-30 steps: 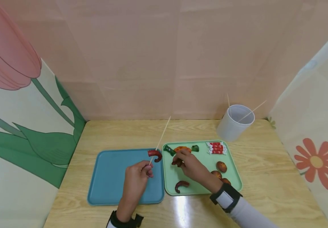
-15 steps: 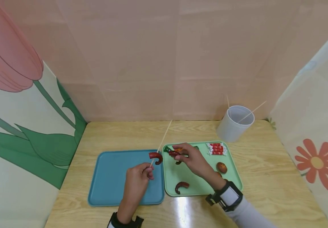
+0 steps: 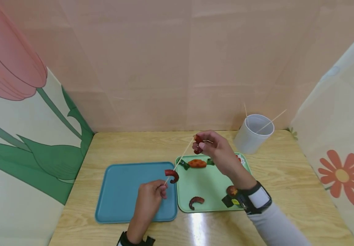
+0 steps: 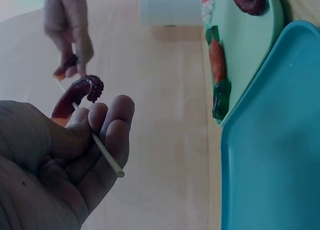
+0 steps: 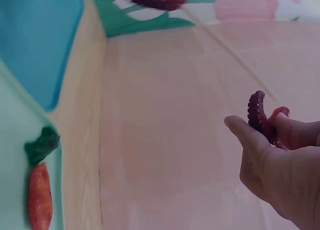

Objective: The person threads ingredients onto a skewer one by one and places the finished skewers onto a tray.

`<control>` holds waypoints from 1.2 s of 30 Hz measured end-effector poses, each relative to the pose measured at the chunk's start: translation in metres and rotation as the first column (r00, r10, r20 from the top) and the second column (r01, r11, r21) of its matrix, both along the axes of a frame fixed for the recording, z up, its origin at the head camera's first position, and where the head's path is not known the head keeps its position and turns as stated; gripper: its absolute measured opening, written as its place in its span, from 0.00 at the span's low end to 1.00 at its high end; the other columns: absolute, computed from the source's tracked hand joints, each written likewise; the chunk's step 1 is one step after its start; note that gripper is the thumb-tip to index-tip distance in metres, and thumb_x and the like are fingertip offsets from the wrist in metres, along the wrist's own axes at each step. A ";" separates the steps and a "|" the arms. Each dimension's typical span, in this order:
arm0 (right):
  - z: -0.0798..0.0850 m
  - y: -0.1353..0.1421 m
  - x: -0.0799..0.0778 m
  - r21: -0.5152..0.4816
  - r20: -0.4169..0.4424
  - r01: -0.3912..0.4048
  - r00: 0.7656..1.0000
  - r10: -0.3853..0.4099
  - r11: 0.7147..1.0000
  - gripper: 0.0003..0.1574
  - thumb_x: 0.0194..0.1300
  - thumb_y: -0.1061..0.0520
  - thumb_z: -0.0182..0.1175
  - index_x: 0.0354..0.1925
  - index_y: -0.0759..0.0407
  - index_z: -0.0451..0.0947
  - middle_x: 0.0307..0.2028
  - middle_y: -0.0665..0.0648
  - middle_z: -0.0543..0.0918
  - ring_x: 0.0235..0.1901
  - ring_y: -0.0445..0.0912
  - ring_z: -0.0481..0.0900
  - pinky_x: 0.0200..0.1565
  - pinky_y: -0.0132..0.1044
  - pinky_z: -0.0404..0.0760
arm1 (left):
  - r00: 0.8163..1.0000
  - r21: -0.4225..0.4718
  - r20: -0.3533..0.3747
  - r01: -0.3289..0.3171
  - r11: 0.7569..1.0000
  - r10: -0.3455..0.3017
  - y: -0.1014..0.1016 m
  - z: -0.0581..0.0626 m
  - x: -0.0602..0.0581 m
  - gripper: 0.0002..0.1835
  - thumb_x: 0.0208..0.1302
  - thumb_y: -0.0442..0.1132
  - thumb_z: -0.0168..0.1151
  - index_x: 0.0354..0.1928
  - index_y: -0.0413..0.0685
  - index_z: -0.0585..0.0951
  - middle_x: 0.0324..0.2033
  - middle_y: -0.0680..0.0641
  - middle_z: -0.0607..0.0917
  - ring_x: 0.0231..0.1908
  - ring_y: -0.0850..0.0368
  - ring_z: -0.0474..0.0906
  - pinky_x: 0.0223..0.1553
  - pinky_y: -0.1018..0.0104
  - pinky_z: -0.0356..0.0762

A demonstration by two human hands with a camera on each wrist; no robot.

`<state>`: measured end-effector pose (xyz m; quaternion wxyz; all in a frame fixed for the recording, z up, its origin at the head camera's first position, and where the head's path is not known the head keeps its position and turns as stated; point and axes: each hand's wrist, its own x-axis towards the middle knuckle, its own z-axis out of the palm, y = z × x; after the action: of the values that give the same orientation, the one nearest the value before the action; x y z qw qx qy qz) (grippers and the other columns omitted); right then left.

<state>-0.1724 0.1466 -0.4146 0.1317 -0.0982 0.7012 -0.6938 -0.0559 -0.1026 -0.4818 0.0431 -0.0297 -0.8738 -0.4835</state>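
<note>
My left hand (image 3: 147,198) pinches a thin wooden skewer (image 3: 184,153) near its lower end, between thumb and fingers. Threaded low on that skewer is a dark red, curled octopus tentacle (image 3: 173,174), just above the fingers. My right hand (image 3: 221,152) is raised past the green tray and pinches a second octopus tentacle (image 5: 256,116) at the skewer's upper tip. Whether the tip has pierced it I cannot tell. A third tentacle (image 3: 198,198) lies curled at the front of the green tray (image 3: 209,186).
Left of the green tray is a blue tray (image 3: 124,191). On the green one lie an orange piece (image 3: 197,163) with green pieces at its ends, a brown round piece (image 3: 231,190) and red-and-white pieces partly hidden by my arm. Behind stands a white cup (image 3: 252,136) with two skewers.
My right hand has lifted the second tentacle from over the green tray up and away to the skewer's tip. The skewer in my left hand has tilted slightly rightward and lower.
</note>
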 end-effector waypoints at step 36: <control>0.009 0.007 -0.002 -0.019 -0.032 -0.022 0.999 0.022 1.000 0.22 0.75 0.66 0.57 0.64 0.65 0.73 0.56 0.63 0.81 0.49 0.47 0.86 0.55 0.36 0.86 | 1.000 -0.035 0.019 0.018 0.999 -0.017 0.001 0.002 0.003 0.09 0.66 0.23 0.63 0.38 0.39 0.90 0.27 0.47 0.90 0.25 0.67 0.83 0.24 0.80 0.79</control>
<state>-0.1744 0.1531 -0.4060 0.1273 -0.1182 0.6952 -0.6975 -0.0531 -0.1017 -0.4802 0.0303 -0.0338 -0.8822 -0.4687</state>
